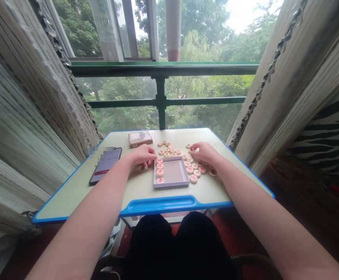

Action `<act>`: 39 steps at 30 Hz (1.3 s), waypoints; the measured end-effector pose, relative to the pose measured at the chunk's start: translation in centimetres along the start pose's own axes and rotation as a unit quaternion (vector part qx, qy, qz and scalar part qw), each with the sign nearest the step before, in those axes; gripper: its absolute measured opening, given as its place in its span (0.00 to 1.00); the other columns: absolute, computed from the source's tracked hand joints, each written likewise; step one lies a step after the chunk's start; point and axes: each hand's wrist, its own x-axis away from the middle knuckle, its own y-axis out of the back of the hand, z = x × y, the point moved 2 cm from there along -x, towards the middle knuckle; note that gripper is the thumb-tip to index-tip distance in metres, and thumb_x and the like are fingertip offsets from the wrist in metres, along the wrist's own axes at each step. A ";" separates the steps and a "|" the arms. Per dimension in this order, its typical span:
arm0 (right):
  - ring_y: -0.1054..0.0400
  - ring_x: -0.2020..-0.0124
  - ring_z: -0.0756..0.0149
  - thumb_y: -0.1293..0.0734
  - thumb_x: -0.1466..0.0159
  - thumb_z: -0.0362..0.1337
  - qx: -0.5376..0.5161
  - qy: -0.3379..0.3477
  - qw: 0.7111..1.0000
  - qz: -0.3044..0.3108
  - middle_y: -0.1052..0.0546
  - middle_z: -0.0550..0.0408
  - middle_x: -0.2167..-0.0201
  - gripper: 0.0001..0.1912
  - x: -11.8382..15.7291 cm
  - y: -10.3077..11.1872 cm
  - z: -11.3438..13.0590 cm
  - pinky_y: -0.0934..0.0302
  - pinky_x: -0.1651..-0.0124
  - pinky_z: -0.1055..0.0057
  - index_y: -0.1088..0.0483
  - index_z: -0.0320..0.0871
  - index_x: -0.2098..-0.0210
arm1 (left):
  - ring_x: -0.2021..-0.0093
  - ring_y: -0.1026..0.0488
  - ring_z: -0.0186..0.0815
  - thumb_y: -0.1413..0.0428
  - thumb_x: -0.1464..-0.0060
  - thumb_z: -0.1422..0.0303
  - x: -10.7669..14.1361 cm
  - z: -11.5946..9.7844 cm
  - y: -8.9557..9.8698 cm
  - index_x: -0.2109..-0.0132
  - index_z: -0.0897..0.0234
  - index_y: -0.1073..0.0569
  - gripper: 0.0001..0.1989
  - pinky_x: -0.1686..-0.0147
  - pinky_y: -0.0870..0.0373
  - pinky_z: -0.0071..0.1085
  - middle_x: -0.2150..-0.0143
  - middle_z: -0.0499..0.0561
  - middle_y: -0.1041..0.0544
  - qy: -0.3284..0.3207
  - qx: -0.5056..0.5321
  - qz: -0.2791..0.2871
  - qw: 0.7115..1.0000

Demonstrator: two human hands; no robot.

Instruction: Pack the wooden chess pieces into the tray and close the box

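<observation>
A shallow pale box tray point(174, 185) lies on the small table, with a column of round Chinese chess pieces point(160, 172) bearing red characters along its left side. My left hand point(144, 155) is at the tray's upper left corner, fingers loosely curled and apart, the fingertips close to the rim and the top piece. To the right of the tray, my right hand point(203, 153) pinches a wooden Chinese chess piece point(190, 151) between thumb and fingertips; the fingers partly cover it. Loose pieces point(194, 171) lie below that hand, and more pieces point(169, 151) are scattered behind the tray.
A flat box lid point(140, 139) rests at the table's back left. A phone point(106, 165) showing a timer lies on the left. The table point(140, 190) has a blue raised edge with a groove point(162, 203) in front. Curtains and a green railing point(163, 69) stand around it.
</observation>
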 end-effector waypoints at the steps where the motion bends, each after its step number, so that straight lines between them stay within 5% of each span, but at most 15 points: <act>1: 0.31 0.61 0.64 0.36 0.44 0.40 -0.001 -0.001 1.000 0.002 0.23 0.53 0.62 0.12 0.0 0.0 0.0 0.41 0.59 0.73 0.25 0.45 0.63 | 0.84 0.34 0.29 0.46 0.59 0.70 0.0 0.0 0.0 0.75 0.65 0.31 0.02 0.86 0.40 0.22 0.82 0.48 0.28 0.001 0.001 -0.001 1.000; 23: 0.30 0.66 0.66 0.36 0.44 0.40 -0.032 -0.017 0.999 0.014 0.23 0.53 0.62 0.11 0.2 0.3 -0.2 0.40 0.64 0.74 0.26 0.44 0.64 | 0.84 0.34 0.29 0.47 0.59 0.71 0.2 -0.5 -0.3 0.75 0.65 0.32 0.02 0.88 0.42 0.22 0.83 0.48 0.30 -0.016 -0.005 -0.014 1.000; 32: 0.32 0.63 0.67 0.36 0.44 0.39 -0.043 0.022 0.999 -0.003 0.24 0.53 0.61 0.13 0.5 0.6 0.5 0.41 0.59 0.74 0.26 0.43 0.61 | 0.86 0.36 0.28 0.47 0.60 0.71 0.4 -0.7 -0.3 0.76 0.65 0.33 0.03 0.89 0.44 0.21 0.83 0.48 0.30 -0.006 -0.009 -0.022 1.000; 39: 0.32 0.61 0.66 0.37 0.44 0.35 -0.047 0.049 0.998 0.001 0.26 0.51 0.58 0.11 0.4 1.7 4.3 0.41 0.56 0.73 0.26 0.43 0.63 | 0.83 0.33 0.29 0.45 0.61 0.71 0.4 -0.8 0.0 0.76 0.66 0.33 0.03 0.87 0.42 0.21 0.84 0.47 0.30 -0.018 -0.012 -0.047 0.999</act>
